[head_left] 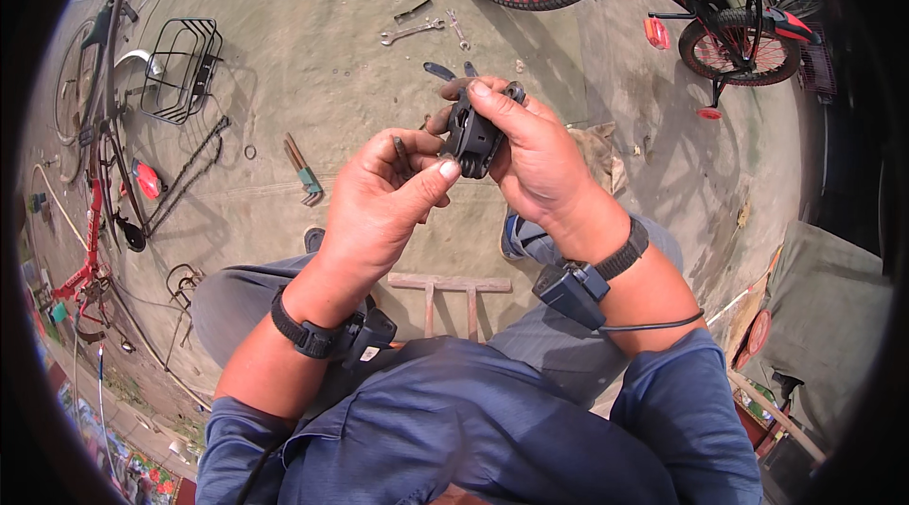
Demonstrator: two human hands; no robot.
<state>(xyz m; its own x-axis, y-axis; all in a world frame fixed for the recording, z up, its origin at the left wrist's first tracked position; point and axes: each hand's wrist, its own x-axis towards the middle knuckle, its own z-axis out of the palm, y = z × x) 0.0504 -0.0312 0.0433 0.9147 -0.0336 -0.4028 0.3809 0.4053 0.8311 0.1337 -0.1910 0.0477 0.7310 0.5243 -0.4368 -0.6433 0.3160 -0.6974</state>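
A black bicycle derailleur (481,134) is mid-scene — the right hand (535,145) grips its body, the left hand (383,191), fingers curled, touches its near end. It looks stiff, fairly light, perhaps greasy — probably best held by the body.

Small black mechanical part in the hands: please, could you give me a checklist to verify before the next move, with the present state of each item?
1. Small black mechanical part held by the right hand: ok.
2. Left hand gripping the part firmly: cannot tell; its thumb is at the lower edge.
3. Far side of the part undamaged: cannot tell, hidden.
4. Larger silver metal wrench free on the greenish-grey ground: ok.
5. Brownish L-shaped keys with green holder uncovered: ok.
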